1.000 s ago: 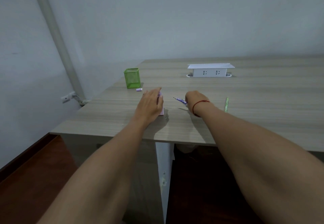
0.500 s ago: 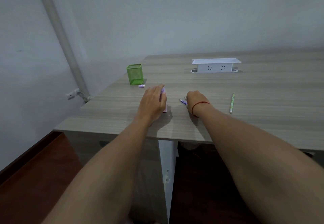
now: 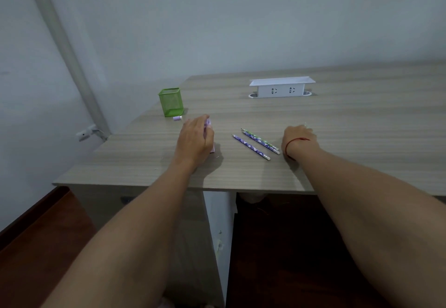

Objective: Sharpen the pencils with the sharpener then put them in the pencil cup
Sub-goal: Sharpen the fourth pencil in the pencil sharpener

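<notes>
Setting: grey-blue walls, a wood-grain desk [image 3: 337,126] with its near edge toward the wearer, dark floor below.

Item 1, pencils [image 3: 255,144]: two are seen lying flat on the desk, side by side and nearly parallel, points toward the far left, between the two hands and touched by neither. Purple and green patterned barrels. Judged light, stiff and thin; liable to roll on the smooth top; tips judged brittle. Best taken at mid-barrel by a fingertip pinch, away from the point.

Item 2, sharpener [image 3: 209,136]: a pink-lilac body, largely covered by the left hand [image 3: 194,139], whose fingers are curled over and around it. Judged small, light, rigid plastic; to be steadied against the desk while a pencil is turned in it.

Item 3, pencil cup [image 3: 170,101]: green mesh, upright, at the far left of the desk, well apart from the pencils; no pencil is seen in it. Judged light and easily tipped.

Item 4, small lilac cap-like piece [image 3: 177,118]: lies just before the cup.

Item 5, right hand [image 3: 299,136]: rests knuckles-up near the pencils' blunt ends, red cord at the wrist; fingers bent downward, and whether anything is gripped cannot be told.

Item 6, white socket box [image 3: 281,87]: far side, unused.
</notes>
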{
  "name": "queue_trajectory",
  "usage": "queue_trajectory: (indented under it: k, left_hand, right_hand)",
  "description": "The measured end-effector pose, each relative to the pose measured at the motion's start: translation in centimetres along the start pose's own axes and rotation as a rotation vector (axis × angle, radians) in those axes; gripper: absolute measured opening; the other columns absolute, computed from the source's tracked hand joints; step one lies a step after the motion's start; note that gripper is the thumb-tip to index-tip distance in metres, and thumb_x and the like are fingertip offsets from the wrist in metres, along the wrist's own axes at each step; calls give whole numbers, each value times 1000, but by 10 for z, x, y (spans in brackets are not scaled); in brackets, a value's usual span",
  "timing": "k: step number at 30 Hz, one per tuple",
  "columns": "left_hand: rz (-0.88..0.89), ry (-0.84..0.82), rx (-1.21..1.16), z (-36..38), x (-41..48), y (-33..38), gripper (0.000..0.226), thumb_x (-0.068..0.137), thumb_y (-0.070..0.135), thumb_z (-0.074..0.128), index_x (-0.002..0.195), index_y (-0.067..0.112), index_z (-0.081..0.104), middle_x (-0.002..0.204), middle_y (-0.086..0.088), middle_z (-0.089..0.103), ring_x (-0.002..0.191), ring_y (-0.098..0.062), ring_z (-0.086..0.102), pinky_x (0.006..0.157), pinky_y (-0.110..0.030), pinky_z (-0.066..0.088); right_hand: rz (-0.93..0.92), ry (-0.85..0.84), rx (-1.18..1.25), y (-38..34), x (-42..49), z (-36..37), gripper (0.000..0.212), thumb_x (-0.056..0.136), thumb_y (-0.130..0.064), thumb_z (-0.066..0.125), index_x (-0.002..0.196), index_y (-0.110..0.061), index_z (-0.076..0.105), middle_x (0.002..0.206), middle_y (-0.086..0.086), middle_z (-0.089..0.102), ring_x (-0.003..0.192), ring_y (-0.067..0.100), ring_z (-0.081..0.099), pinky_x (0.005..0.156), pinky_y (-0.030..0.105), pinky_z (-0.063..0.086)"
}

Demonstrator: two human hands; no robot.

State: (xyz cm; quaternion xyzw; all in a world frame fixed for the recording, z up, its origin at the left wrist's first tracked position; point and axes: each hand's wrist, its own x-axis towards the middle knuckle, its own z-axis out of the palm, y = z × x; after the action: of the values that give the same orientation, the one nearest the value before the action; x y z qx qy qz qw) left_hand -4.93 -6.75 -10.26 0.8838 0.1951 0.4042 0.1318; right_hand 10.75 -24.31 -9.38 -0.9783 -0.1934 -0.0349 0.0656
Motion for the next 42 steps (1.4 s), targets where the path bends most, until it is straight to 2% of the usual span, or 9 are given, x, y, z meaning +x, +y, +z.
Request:
queue_trajectory:
  k: [4,7,11,14,17,19,24,29,42]
  left_hand:
    - [2,-16,-6,0,0,-1,36,89,22,37,116,7,57,110,-10,63,104,-26,52,92,-31,37]
    - [-3,-58,14,1,2,-7,38,95,30,43,125,9,53,119,-9,61,114,-26,51,98,-33,37]
    - [34,-119,50,-2,6,-12,34,97,25,44,124,7,52,120,-12,60,114,-29,52,99,-35,37]
    - [55,-140,70,-8,7,-10,34,97,22,44,125,5,51,121,-13,60,114,-29,53,99,-36,38]
    - [66,-156,98,-14,4,-8,34,97,23,44,126,6,52,122,-12,61,114,-28,54,96,-36,40]
    - [70,-180,106,-19,2,-7,36,97,24,44,128,7,51,124,-12,60,115,-28,54,97,-36,40]
    - [-28,-244,38,-28,6,-2,37,99,20,38,133,7,49,135,-12,55,124,-26,51,99,-33,38]
    - [-59,-251,26,-29,9,1,36,99,15,38,132,7,51,135,-12,55,122,-28,52,97,-31,38]
    - [-88,-250,14,-27,9,1,37,98,19,36,130,10,52,128,-14,60,113,-30,56,92,-35,44]
  right_hand:
    - [-32,38,15,3,2,0,38,93,1,43,129,-1,55,134,18,53,125,36,52,100,40,44]
    - [-75,98,14,0,2,-7,38,93,4,44,129,0,54,133,18,54,124,35,53,97,37,46]
    - [-102,109,17,-2,-1,-15,36,94,3,41,127,-1,56,130,19,56,121,37,54,93,39,48]
    - [-272,99,51,-14,-7,-24,38,93,7,38,126,-1,56,128,21,55,120,38,53,97,40,46]
    - [-454,50,74,-32,-15,-31,43,86,11,48,124,-5,59,129,18,57,119,35,54,99,36,45]
    - [-511,16,92,-43,-22,-36,44,87,9,47,126,-7,58,131,16,56,120,33,54,98,34,43]
    - [-560,-3,103,-58,-36,-38,36,94,0,45,128,-5,56,132,20,54,119,36,54,99,37,43]
    - [-564,15,98,-59,-40,-38,32,95,-7,48,125,-3,58,128,21,56,114,38,57,99,41,46]
    - [-592,52,105,-72,-33,-29,33,94,-1,48,124,-7,60,127,20,56,113,37,57,96,39,46]
